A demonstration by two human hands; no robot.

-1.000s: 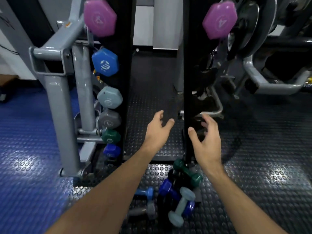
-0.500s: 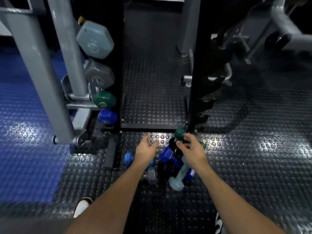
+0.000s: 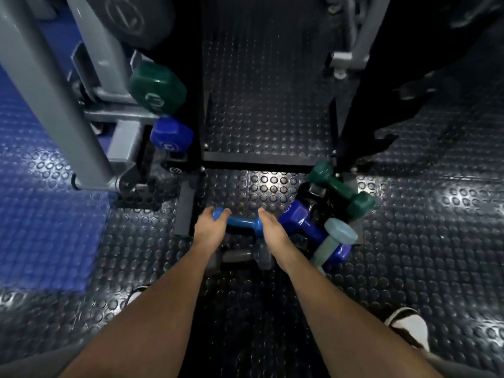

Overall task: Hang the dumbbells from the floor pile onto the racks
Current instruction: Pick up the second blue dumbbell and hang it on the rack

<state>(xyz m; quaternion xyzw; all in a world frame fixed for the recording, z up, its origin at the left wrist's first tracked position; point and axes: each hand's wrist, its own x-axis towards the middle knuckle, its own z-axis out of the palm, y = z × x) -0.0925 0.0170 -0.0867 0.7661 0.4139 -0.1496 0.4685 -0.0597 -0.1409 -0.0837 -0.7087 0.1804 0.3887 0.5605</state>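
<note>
A pile of dumbbells lies on the black studded floor at the foot of the racks. My left hand (image 3: 210, 227) curls over the left end of a light blue dumbbell (image 3: 241, 222). My right hand (image 3: 272, 230) reaches down at its right end, fingers pointing forward beside that head. A grey dumbbell (image 3: 240, 256) lies under my wrists. To the right lie a dark blue dumbbell (image 3: 302, 222), a pale grey-blue one (image 3: 334, 240) and a green one (image 3: 341, 188). The left rack (image 3: 191, 126) carries a green dumbbell (image 3: 156, 88) and a blue one (image 3: 170, 135).
A grey machine frame (image 3: 57, 105) stands at the left over a blue floor mat (image 3: 41, 227). The right rack's black post (image 3: 354, 118) rises behind the pile. My shoes (image 3: 409, 327) show at the lower right and lower left.
I have bent lower and both hands have dropped from above the pile down onto the light blue dumbbell. The view has tilted further towards the floor.
</note>
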